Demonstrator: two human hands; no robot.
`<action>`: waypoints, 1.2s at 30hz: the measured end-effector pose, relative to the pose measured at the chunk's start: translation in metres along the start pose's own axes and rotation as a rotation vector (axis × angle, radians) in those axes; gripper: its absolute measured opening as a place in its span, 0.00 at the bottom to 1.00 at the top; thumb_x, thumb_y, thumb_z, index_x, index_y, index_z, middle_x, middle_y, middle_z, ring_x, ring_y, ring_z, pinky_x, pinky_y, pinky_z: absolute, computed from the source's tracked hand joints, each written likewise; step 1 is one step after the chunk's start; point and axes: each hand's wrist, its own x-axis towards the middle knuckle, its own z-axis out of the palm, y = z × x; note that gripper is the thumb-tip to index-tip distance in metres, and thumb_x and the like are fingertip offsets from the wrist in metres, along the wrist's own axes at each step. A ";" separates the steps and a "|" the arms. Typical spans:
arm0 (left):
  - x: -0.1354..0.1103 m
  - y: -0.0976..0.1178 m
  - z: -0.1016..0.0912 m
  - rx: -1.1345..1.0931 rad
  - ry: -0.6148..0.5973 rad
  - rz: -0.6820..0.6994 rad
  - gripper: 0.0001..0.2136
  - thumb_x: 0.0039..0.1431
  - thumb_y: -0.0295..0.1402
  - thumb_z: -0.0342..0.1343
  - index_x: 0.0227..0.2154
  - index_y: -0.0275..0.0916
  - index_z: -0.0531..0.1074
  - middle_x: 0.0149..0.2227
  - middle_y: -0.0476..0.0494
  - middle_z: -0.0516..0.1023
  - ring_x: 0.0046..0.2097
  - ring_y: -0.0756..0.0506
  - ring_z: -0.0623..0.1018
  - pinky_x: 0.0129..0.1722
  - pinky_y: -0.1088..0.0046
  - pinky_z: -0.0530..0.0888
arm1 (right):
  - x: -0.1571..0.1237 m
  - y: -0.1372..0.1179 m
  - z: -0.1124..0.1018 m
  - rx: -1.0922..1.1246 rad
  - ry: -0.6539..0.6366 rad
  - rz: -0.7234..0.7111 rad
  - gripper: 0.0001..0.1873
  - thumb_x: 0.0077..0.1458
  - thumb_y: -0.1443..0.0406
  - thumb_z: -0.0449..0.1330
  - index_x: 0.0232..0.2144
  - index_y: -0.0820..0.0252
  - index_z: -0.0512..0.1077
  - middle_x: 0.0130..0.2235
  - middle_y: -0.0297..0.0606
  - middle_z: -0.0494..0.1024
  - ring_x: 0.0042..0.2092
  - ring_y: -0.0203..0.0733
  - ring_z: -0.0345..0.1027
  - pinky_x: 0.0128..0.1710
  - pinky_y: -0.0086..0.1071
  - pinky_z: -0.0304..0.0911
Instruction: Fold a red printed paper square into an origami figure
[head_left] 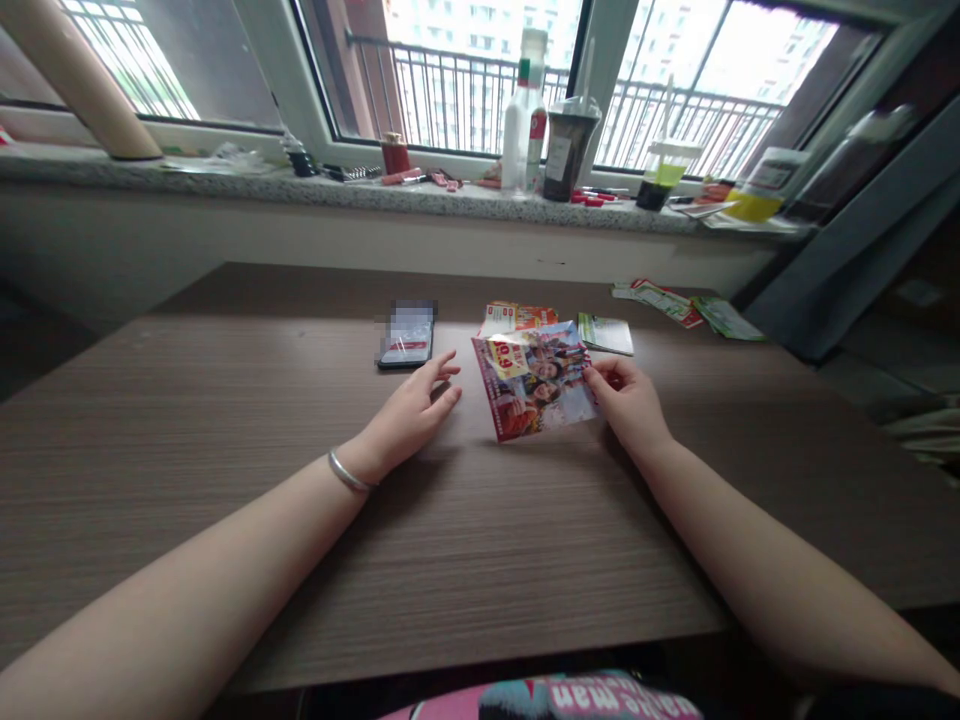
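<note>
A glossy printed flyer (pixel 536 385) with photos of people is tilted above the table (pixel 465 560), its right edge pinched between the thumb and fingers of my right hand (pixel 628 400). My left hand (pixel 409 415), with a silver bangle at the wrist, is to the left of the flyer and apart from it, fingers loosely spread and holding nothing. Just beyond that hand lies a smartphone (pixel 407 335), partly blurred out. Behind the flyer, orange and white printed leaflets (pixel 517 318) are partly covered by it. A small green and white booklet (pixel 606 334) lies beyond my right hand.
More coloured leaflets (pixel 671 302) lie at the table's far right. Along the stone windowsill (pixel 465 200) stand a clear bottle (pixel 523 130), a dark lidded cup (pixel 568 150), a red jar (pixel 394 154) and other small items. A cardboard tube (pixel 90 80) leans at the left.
</note>
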 end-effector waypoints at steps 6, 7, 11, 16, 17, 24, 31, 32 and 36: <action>0.000 0.000 -0.002 -0.062 0.068 -0.038 0.30 0.59 0.36 0.52 0.63 0.33 0.54 0.56 0.32 0.70 0.51 0.44 0.75 0.56 0.57 0.71 | -0.001 -0.010 -0.015 -0.093 0.229 -0.320 0.12 0.52 0.55 0.64 0.29 0.57 0.71 0.29 0.33 0.71 0.29 0.37 0.63 0.31 0.33 0.62; 0.000 0.000 -0.002 -0.064 0.068 -0.044 0.29 0.59 0.36 0.52 0.62 0.33 0.56 0.55 0.32 0.70 0.50 0.44 0.75 0.55 0.57 0.72 | -0.002 -0.013 -0.016 -0.126 0.242 -0.399 0.10 0.54 0.56 0.63 0.29 0.57 0.71 0.29 0.33 0.71 0.30 0.37 0.64 0.32 0.33 0.62; 0.001 0.000 -0.003 -0.074 0.074 -0.061 0.26 0.61 0.36 0.51 0.60 0.33 0.59 0.54 0.33 0.71 0.51 0.43 0.75 0.55 0.57 0.72 | -0.006 -0.019 -0.014 -0.423 0.074 -0.664 0.05 0.55 0.63 0.62 0.28 0.55 0.73 0.31 0.36 0.73 0.36 0.42 0.67 0.40 0.38 0.64; 0.002 -0.002 -0.003 -0.089 0.081 -0.072 0.25 0.62 0.37 0.49 0.60 0.32 0.59 0.55 0.32 0.71 0.52 0.43 0.75 0.55 0.58 0.72 | -0.010 -0.015 -0.003 -0.513 -0.293 -0.798 0.04 0.55 0.65 0.63 0.28 0.55 0.73 0.35 0.37 0.77 0.40 0.42 0.68 0.43 0.39 0.65; 0.002 -0.003 -0.003 -0.079 0.081 -0.060 0.25 0.62 0.37 0.48 0.60 0.32 0.59 0.55 0.32 0.71 0.53 0.42 0.74 0.56 0.58 0.71 | -0.011 -0.014 -0.002 -0.508 -0.362 -0.801 0.04 0.55 0.65 0.63 0.28 0.55 0.73 0.37 0.37 0.77 0.41 0.43 0.68 0.44 0.40 0.65; 0.000 0.002 -0.005 0.170 0.016 0.171 0.19 0.65 0.37 0.47 0.55 0.37 0.67 0.56 0.38 0.71 0.58 0.41 0.70 0.61 0.56 0.64 | -0.013 -0.008 0.003 -0.493 -0.648 -0.754 0.03 0.55 0.66 0.63 0.28 0.55 0.73 0.39 0.38 0.79 0.44 0.43 0.70 0.46 0.41 0.65; -0.003 0.014 -0.004 0.298 -0.099 0.324 0.17 0.67 0.37 0.45 0.55 0.40 0.70 0.57 0.41 0.72 0.59 0.43 0.68 0.61 0.58 0.64 | -0.012 -0.013 0.005 -0.383 -0.786 -0.734 0.04 0.58 0.63 0.61 0.30 0.54 0.75 0.39 0.36 0.80 0.44 0.41 0.73 0.48 0.40 0.65; -0.003 0.015 -0.004 0.316 -0.124 0.339 0.17 0.68 0.37 0.45 0.53 0.40 0.71 0.56 0.42 0.73 0.59 0.43 0.69 0.61 0.58 0.64 | -0.012 -0.013 0.005 -0.381 -0.799 -0.728 0.05 0.58 0.63 0.62 0.30 0.53 0.75 0.39 0.36 0.81 0.44 0.41 0.73 0.48 0.40 0.65; -0.004 0.016 -0.003 0.388 -0.209 0.382 0.16 0.68 0.37 0.44 0.49 0.43 0.75 0.54 0.45 0.76 0.58 0.41 0.70 0.60 0.55 0.64 | -0.012 -0.012 0.004 -0.385 -0.815 -0.681 0.04 0.57 0.63 0.61 0.30 0.53 0.76 0.41 0.36 0.80 0.46 0.42 0.72 0.50 0.42 0.65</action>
